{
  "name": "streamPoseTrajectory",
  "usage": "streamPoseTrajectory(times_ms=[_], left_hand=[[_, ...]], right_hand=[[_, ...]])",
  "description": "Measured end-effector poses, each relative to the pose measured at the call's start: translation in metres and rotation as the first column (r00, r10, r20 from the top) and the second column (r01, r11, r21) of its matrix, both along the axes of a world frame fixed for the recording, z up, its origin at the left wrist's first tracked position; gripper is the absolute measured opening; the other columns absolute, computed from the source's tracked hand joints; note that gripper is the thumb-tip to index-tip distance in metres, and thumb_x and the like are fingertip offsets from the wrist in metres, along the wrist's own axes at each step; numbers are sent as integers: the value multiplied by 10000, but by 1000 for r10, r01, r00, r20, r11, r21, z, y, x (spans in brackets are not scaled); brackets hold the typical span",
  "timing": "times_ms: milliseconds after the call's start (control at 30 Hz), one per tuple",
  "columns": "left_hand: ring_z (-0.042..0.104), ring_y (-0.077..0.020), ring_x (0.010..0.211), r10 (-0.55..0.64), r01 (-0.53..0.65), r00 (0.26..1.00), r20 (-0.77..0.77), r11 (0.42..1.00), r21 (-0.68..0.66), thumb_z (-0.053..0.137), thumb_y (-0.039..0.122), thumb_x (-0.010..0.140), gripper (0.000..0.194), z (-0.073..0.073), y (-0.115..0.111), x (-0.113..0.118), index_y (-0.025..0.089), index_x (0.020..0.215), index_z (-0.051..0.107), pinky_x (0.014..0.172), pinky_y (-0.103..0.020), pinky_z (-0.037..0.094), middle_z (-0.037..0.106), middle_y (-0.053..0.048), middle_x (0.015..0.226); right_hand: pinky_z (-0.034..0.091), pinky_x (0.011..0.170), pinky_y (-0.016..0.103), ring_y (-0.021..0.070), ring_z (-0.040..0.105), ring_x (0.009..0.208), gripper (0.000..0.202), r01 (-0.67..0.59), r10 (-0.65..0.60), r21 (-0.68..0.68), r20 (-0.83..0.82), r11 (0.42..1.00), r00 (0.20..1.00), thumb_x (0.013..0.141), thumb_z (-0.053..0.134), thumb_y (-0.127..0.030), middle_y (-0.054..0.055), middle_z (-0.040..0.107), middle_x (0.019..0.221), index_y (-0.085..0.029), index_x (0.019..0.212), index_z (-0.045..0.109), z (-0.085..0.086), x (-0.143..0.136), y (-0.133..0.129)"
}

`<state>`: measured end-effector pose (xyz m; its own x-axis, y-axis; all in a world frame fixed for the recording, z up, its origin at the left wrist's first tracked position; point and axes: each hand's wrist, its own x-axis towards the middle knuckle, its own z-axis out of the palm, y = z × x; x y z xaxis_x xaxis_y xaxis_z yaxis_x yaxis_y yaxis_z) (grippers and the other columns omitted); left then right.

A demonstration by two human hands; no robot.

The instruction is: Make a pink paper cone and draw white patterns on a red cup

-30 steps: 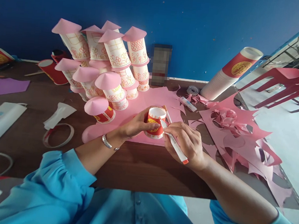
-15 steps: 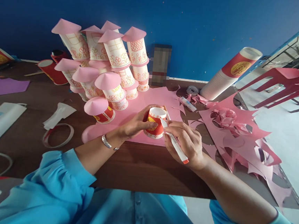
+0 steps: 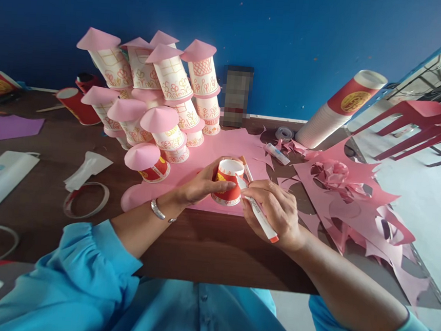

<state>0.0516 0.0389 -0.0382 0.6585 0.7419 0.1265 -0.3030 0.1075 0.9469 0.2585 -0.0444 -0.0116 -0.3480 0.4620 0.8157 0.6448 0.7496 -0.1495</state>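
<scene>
While the left hand (image 3: 202, 183) has its fingers clamped on the red paper cup (image 3: 230, 183) above the near edge of the pink sheet (image 3: 229, 148), the right hand (image 3: 274, 206) has its fingers closed around the white marker (image 3: 258, 215), tip at the cup's right side; cone-roofed cup towers (image 3: 170, 78) stand far left on the desk (image 3: 205, 246).

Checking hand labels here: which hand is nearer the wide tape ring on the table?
Left. The left hand, gripping the red cup, is to the right of the wide tape ring. The right hand, holding the white marker, is farther right, past the cup.
</scene>
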Motion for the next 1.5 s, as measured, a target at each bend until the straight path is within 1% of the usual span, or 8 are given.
streamPoseTrajectory(times_ms=[133,233,367,533,833,1033,1267,1500], left_hand=[[752,-254,1071,-11,11,1000,29,1000,-7,957,407,870,520,-1,0,1,224,1287,707,1043,-424,600,784,-66,1095],[750,-240,1056,-14,14,1000,15,1000,-3,964,418,870,549,-3,1,0,217,1305,696,1033,-402,595,785,-72,1117],[750,-242,1043,-10,10,1000,-3,1000,-4,966,438,871,551,-3,1,-1,213,1297,697,1017,-396,588,780,-59,1055],[742,-242,1020,-3,2,1000,-17,1000,-21,976,430,857,551,-4,1,-1,208,1284,707,1005,-394,582,760,-41,982],[738,-231,1036,-11,11,1000,-23,1000,-6,968,451,866,552,-1,1,0,217,1283,693,984,-378,582,780,-68,1114],[745,-265,1117,-26,26,1000,2,999,23,977,482,852,629,-8,4,-1,211,1344,693,971,-373,586,791,-115,1242],[748,-236,1056,-16,16,999,-30,1000,-1,972,450,866,592,-4,2,-2,202,1327,696,1039,-390,582,785,-69,1088],[733,-267,1082,-8,8,999,-53,1000,6,965,469,855,555,-2,2,-2,207,1282,725,1051,-407,571,749,-37,944]], right_hand=[[663,684,312,205,792,768,228,15,-16,26,14,1000,1000,1026,650,-100,62,809,953,-228,1214,638,0,-1,1],[666,706,305,203,803,790,230,18,-19,31,18,999,1000,1026,660,-100,61,815,966,-230,1214,640,0,-1,1],[654,703,304,206,807,794,253,19,-19,9,17,1000,1000,1009,671,-96,48,823,965,-242,1214,655,0,0,1],[637,670,309,209,791,762,222,19,-19,2,25,1000,1000,1007,647,-94,46,810,930,-241,1173,651,1,0,0],[630,661,299,198,778,744,197,13,-13,16,30,1000,999,1022,638,-103,54,800,922,-232,1170,633,1,-2,-1],[629,682,301,197,781,767,184,18,-19,26,27,999,999,1037,635,-109,53,796,933,-233,1173,639,0,-3,0],[632,671,298,198,776,750,183,23,-23,14,24,1000,999,1028,638,-104,50,795,912,-229,1162,632,1,-2,0],[642,677,314,206,779,753,242,2,-2,17,-1,1000,1000,1006,643,-95,42,798,924,-243,1198,652,-1,0,0]])
